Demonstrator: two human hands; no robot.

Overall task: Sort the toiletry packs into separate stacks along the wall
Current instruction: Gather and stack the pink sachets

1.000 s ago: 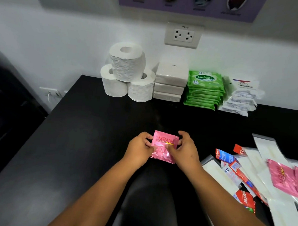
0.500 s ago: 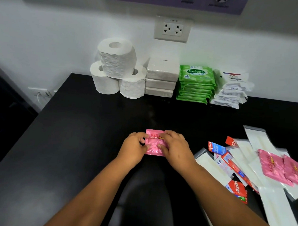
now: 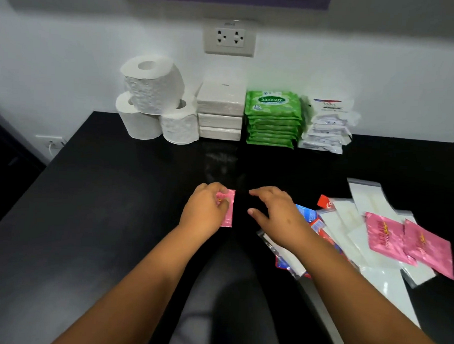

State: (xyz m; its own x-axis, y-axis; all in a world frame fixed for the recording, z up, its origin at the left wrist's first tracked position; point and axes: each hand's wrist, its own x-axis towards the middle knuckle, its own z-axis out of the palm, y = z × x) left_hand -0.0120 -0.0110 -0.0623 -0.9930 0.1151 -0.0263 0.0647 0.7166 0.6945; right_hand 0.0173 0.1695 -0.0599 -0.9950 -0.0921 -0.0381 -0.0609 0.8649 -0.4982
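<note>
My left hand (image 3: 206,210) grips a pink sachet (image 3: 229,211) just above the black table (image 3: 102,192), the pack turned almost edge-on. My right hand (image 3: 276,215) hovers a little to its right, fingers loosely spread and holding nothing. Along the wall stand three toilet rolls (image 3: 152,101), a stack of white tissue packs (image 3: 221,111), a stack of green Sanicare wipes (image 3: 273,119) and a stack of white sachets (image 3: 326,126). Two more pink sachets (image 3: 410,245) lie on the loose pile at the right.
The loose pile at the right holds clear zip bags (image 3: 367,204), white flat packs and red-and-blue toothpaste sachets (image 3: 307,217). A wall socket (image 3: 229,38) sits above the stacks. The table's left edge runs diagonally beside a dark gap.
My right hand has let go of the pink sachet and moved right. My left hand keeps the sachet and has turned it edge-on.
</note>
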